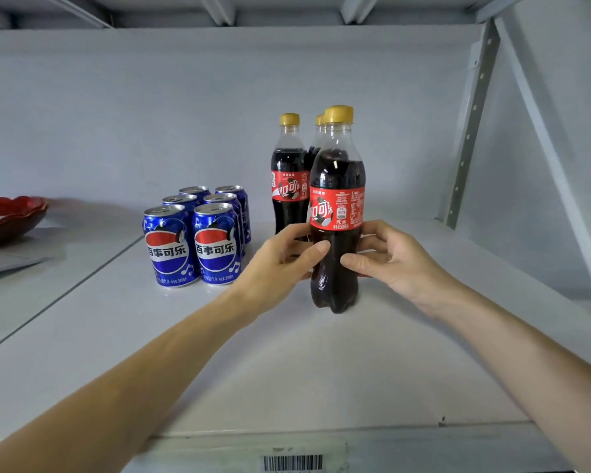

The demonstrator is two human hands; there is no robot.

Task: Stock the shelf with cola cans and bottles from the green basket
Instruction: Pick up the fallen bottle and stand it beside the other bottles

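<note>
Dark cola fills the clear plastic bottle with the yellow screw cap and red label (336, 213), which stands upright on the pale grey metal shelf (321, 370). Its label carries white Chinese characters and small print, and the moulded base touches the shelf board. Both hands hold it low on the body, under the label: the left hand (284, 264) has its grip wrapped round from one side, thumb across the front, and the right hand (389, 257) curls its fingers round the other side, thumb tip meeting the front too.

Just behind this bottle stand two more yellow-capped cola bottles (289, 186), one half hidden by it. To the left of the held bottle sits a block of six blue cola cans with red, white and blue emblems (195, 233), in two rows running back. Further left of the bottle, well apart, a dark red scalloped bowl (11, 216) rests on the neighbouring shelf board.
</note>
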